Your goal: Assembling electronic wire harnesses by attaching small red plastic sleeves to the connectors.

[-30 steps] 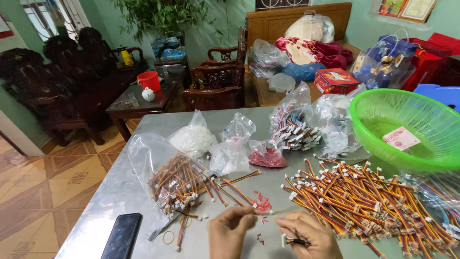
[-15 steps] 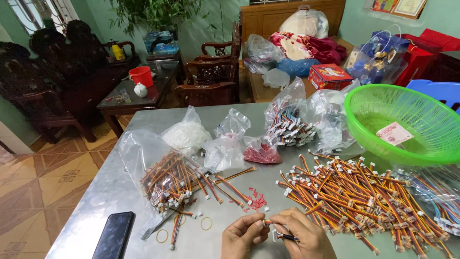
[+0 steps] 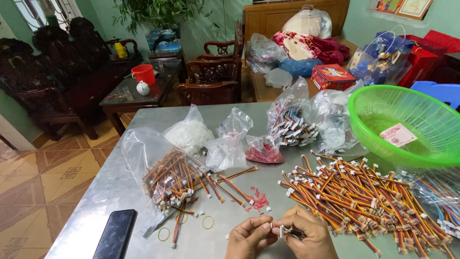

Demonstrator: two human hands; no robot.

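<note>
Both hands now sit close together at the near edge of the grey table [image 3: 120,182], left hand [image 3: 249,237] pinching a white connector [image 3: 274,227] and right hand [image 3: 306,235] gripping its short wire lead [image 3: 292,233], brought nearer than before, beside the wire pile [image 3: 364,196].

Both the left hand [image 3: 249,238] and right hand [image 3: 309,235] are bare, without gloves, rings or sleeves.
</note>
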